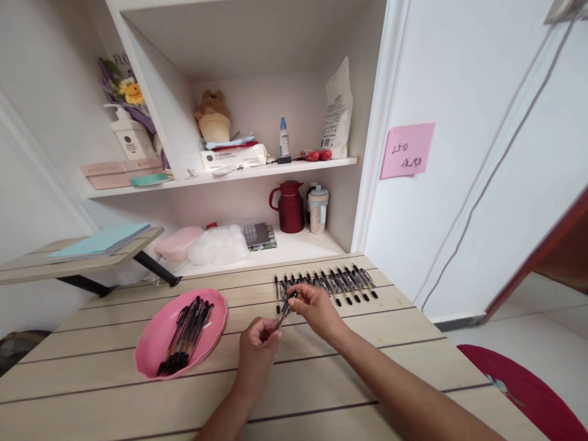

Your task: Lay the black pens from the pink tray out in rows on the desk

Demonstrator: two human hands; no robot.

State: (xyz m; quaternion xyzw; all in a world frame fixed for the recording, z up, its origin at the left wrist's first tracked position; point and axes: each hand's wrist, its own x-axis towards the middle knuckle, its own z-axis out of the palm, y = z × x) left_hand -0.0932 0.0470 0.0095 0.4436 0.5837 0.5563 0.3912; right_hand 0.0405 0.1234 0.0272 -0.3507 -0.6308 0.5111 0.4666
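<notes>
Both of my hands hold one black pen (285, 309) over the wooden table (321, 373). My left hand (257, 344) pinches its lower end. My right hand (315, 306) pinches its upper end, near the cap. Just behind the hands, a row of several black pens (340, 283) lies side by side on the table. A pink plate (156, 355) to the left holds several more black pens (186, 335) in a loose bundle.
Shelves behind the table carry a red jug (289, 207), a speckled cup (318, 209), a pink box (178, 242), a plastic bag (219, 245), a teddy bear (212, 116) and a white pouch (337, 110). A pink note (407, 149) sticks to the right wall. A small side table (68, 260) stands left.
</notes>
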